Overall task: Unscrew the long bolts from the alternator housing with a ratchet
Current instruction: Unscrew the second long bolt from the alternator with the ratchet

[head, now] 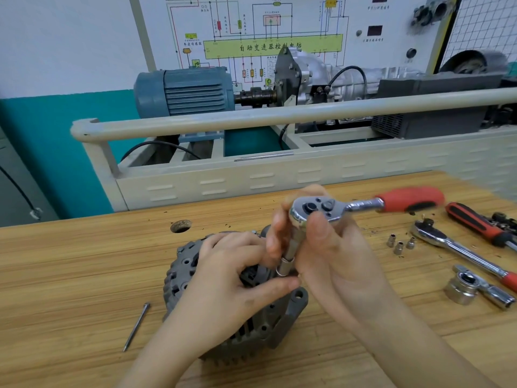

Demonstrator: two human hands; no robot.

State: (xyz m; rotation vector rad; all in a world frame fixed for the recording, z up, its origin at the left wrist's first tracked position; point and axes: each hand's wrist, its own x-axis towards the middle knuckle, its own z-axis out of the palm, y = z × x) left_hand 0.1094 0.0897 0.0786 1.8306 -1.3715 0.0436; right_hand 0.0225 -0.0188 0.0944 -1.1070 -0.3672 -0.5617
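1. Alternator housing [195, 273] sits lower centre of the frame on the wooden bench [70, 261]; grey cast metal, ribbed, vented, with a mounting ear at its lower right.
2. Left hand [232, 281] lies over the housing top, fingers curled on it, thumb reaching toward the socket [286, 266]; it grips and steadies the body.
3. Right hand [330, 247] is closed around the ratchet [316, 210] head and extension, fingertips pinching just above the socket; the red handle juts to the upper right, unheld.
4. Judgement: finger-spinning a loosened bolt. Keep the socket square and fully seated on the bolt head, extension in line with the bolt, housing pinned flat so it cannot roll.
5. 1 long bolt [136, 326] lies already out at lower left: thin, straight, dull steel.
6. Right of the frame: second ratchet [458, 249], chrome and shiny; 3 small sockets [400, 243]; a screwdriver [475, 222] with black-red grip; a large chrome socket on a bar [461, 287].
7. Bench is pale wood-grain with dark grit specks and a round hole [180, 226].
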